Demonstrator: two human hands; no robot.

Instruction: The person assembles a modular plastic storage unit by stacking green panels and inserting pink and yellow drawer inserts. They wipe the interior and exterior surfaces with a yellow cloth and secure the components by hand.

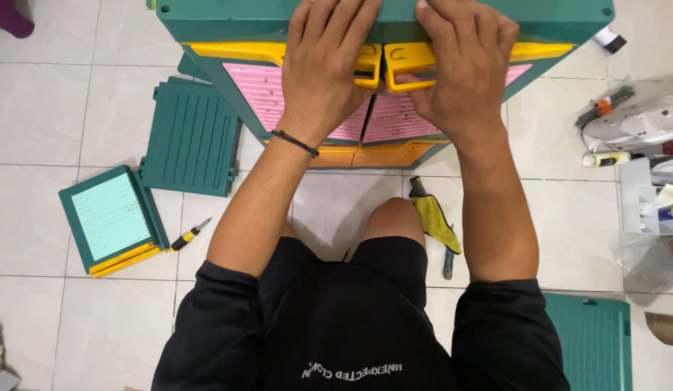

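Note:
A green plastic cabinet (553, 18) stands in front of me with two pink doors (257, 90) trimmed in yellow. My left hand (326, 61) lies over the top of the left door, fingers spread up onto the cabinet's green top edge. My right hand (459, 61) presses on the right door's yellow handle (405, 69), fingers reaching the same top edge. The thumbs meet near the gap between the doors. An orange drawer front (380, 154) shows below the doors.
On the tiled floor to the left lie a ribbed green panel (192, 137), a green-and-mint door with yellow edge (112, 217) and a small yellow-handled screwdriver (190, 234). A yellow cloth and tool (436, 221) lie by my knee. Another green panel (590, 340) and a clutter of bags (640, 123) sit right.

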